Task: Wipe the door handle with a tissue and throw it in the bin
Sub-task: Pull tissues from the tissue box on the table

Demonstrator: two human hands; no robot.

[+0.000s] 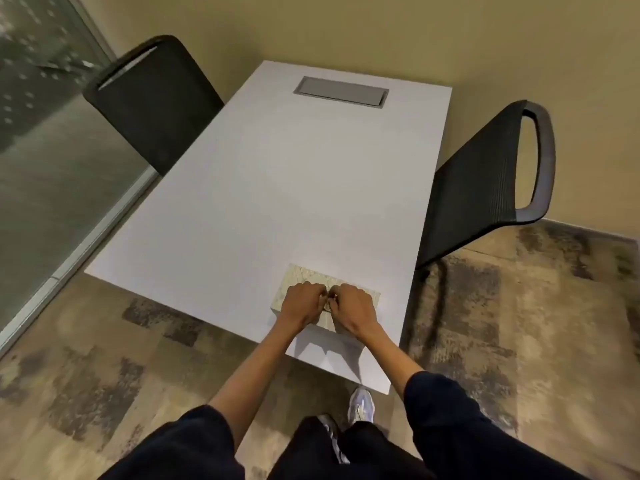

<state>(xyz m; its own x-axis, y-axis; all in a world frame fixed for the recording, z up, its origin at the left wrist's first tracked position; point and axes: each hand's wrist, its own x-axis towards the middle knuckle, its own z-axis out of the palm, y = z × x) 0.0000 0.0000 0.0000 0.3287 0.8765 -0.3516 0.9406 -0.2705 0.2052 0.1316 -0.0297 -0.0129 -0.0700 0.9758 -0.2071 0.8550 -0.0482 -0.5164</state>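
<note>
A pale, patterned tissue box (304, 276) lies on the white table (277, 188) near its front edge. Both hands rest on top of the box, side by side. My left hand (302, 303) and my right hand (353, 306) have their fingers curled together at the middle of the box, where the opening seems to be. The fingertips are hidden, so I cannot tell whether a tissue is pinched. No door handle or bin is in view.
A black chair (156, 102) stands at the table's left, another black chair (491, 181) at its right. A grey cable hatch (341, 91) sits at the table's far end. A glass wall (45, 109) runs along the left. Patterned carpet (519, 323) surrounds the table.
</note>
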